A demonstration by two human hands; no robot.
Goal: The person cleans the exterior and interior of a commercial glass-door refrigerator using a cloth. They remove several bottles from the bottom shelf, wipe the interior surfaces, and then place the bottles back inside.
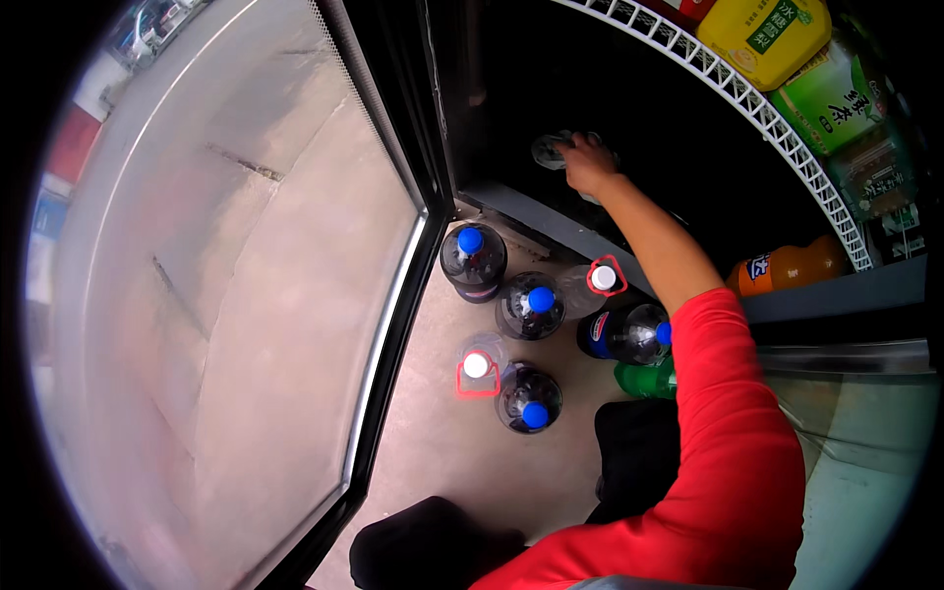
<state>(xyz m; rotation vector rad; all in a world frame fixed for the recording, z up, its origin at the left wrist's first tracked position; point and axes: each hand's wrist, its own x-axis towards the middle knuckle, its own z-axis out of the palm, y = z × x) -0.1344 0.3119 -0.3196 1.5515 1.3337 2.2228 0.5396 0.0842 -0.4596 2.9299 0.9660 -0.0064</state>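
Observation:
My right hand point(588, 164), at the end of a red sleeve, reaches into the dark lower part of an open display cooler. Its fingers press on a crumpled grey cloth point(548, 151) against the dark surface. My left hand is out of view. On the floor before me stand several large dark soda bottles with blue caps, among them one by the door hinge point(473, 258), one in the middle point(529, 310) and one nearer me point(528, 398). Two clear bottles with white caps and red handles stand among them, one nearer point(478, 365), one farther point(582, 291).
The cooler's glass door point(295, 280) stands open at the left. A white wire shelf point(767, 118) holds yellow and green drink packs point(826, 96). An orange soda bottle point(796, 269) lies below it. Beside my sleeve are another dark bottle point(627, 335) and a green bottle point(643, 378).

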